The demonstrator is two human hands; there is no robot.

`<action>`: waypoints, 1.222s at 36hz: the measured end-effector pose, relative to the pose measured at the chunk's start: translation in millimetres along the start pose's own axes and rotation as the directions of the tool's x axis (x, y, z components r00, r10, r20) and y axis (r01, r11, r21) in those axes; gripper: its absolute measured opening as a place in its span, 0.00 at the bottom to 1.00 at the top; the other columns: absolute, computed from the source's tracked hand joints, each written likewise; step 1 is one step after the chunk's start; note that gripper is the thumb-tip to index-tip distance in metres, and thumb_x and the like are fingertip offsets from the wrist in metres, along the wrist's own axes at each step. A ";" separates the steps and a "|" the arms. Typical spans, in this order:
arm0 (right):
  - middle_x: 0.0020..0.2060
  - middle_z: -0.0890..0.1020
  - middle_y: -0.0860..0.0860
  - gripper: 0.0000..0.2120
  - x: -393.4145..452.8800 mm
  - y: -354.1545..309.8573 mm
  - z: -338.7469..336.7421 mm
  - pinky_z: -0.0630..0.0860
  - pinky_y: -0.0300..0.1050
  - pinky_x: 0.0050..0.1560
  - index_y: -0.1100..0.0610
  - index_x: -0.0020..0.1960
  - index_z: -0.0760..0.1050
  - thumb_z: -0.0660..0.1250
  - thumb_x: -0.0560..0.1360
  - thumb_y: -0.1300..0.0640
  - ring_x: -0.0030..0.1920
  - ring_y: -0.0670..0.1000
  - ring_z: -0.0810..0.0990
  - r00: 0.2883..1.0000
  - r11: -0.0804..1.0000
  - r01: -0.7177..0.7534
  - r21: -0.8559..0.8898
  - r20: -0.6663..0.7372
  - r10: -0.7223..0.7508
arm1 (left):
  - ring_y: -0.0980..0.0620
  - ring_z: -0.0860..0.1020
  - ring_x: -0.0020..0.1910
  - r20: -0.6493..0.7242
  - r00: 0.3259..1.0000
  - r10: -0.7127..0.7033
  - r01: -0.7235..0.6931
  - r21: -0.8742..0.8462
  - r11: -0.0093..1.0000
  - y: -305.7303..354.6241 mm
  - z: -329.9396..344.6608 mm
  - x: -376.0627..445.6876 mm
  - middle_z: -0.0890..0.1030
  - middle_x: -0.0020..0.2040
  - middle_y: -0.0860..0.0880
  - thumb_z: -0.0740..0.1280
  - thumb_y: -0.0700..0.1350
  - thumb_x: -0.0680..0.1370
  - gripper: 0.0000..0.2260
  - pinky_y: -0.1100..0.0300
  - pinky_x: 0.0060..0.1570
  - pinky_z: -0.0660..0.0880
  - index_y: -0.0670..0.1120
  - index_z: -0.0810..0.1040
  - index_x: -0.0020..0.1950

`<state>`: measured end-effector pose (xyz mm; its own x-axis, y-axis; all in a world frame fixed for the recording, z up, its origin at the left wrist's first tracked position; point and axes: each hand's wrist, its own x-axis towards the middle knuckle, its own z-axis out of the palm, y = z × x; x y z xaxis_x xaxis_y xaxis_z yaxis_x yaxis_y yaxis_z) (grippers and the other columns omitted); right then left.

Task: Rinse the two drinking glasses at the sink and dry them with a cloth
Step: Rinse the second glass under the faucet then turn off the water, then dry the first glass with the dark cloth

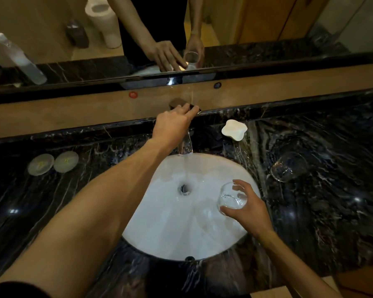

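Note:
My left hand (174,123) reaches over the white sink (159,239) and grips the tap handle (193,108) at the back wall. Water runs from the spout (185,146) into the basin near the drain (184,189). My right hand (247,208) holds a clear drinking glass (230,197) over the right side of the basin, to the right of the stream. A second clear glass (288,166) stands on the dark marble counter (332,201) to the right of the sink. No cloth is in view.
A white star-shaped soap dish (234,130) sits on the counter right of the tap. Two round coasters (53,164) lie at the left. A mirror (52,29) above the ledge reflects my arms and the held glass.

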<state>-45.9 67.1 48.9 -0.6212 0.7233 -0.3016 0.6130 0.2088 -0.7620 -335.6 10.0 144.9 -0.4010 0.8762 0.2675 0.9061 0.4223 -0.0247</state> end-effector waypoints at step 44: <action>0.65 0.77 0.48 0.39 17.8 127.7 -184.3 0.71 0.44 0.67 0.45 0.66 0.65 0.82 0.64 0.59 0.65 0.49 0.76 0.984 0.986 -0.049 0.159 -0.163 0.075 | 0.47 0.75 0.64 0.678 0.732 0.073 0.323 -0.440 0.838 267.3 87.3 -148.8 0.66 0.74 0.50 0.56 0.61 0.81 0.29 0.53 0.59 0.74 0.57 0.49 0.79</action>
<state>111.2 227.9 51.8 -0.4858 0.8343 -0.2607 0.5573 0.0659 -0.8277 -45.5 12.8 14.4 -0.3181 0.8295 -0.4590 0.6887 0.5349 0.4895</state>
